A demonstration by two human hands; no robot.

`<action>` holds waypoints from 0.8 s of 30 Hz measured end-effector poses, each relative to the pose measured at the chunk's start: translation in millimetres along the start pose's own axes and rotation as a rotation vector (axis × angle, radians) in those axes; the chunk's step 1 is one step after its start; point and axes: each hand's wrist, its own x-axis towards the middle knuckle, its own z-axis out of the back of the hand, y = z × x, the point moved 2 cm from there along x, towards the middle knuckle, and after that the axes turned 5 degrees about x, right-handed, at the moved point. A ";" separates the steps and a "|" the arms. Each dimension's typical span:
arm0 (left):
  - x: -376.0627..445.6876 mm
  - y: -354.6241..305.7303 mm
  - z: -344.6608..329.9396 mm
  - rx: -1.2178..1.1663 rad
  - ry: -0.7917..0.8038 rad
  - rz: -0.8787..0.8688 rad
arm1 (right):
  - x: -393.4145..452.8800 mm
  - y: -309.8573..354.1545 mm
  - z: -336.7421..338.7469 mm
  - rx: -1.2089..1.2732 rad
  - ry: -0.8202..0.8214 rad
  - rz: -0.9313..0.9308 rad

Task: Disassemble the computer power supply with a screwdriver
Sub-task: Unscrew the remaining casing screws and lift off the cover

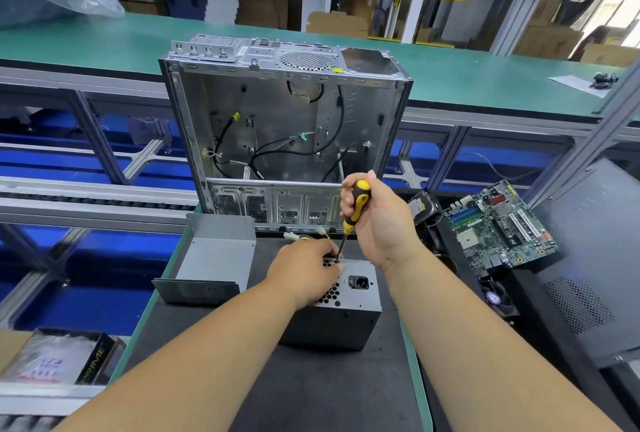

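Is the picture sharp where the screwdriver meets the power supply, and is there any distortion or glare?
Head view: sharp at the screwdriver tip on the power supply; wide-angle lens bends the conveyor rails and stretches both forearms; bright daylight washes out the upper right corner; even light, soft shadows.

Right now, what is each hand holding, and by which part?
Right hand grips the screwdriver by its yellow-black handle. Left hand rests on the power supply top, fingers by the tip; grip unclear.
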 end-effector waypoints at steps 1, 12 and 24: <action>0.0 -0.4 0.7 0.002 0.000 -0.004 | 0.0 -0.6 -0.2 0.001 0.016 0.000; 0.9 -2.3 2.3 0.020 0.044 0.000 | 1.6 8.3 7.9 -0.111 -0.100 -0.012; 2.3 -5.5 3.3 0.067 0.025 -0.021 | 2.0 -5.1 -7.4 -0.070 0.046 -0.009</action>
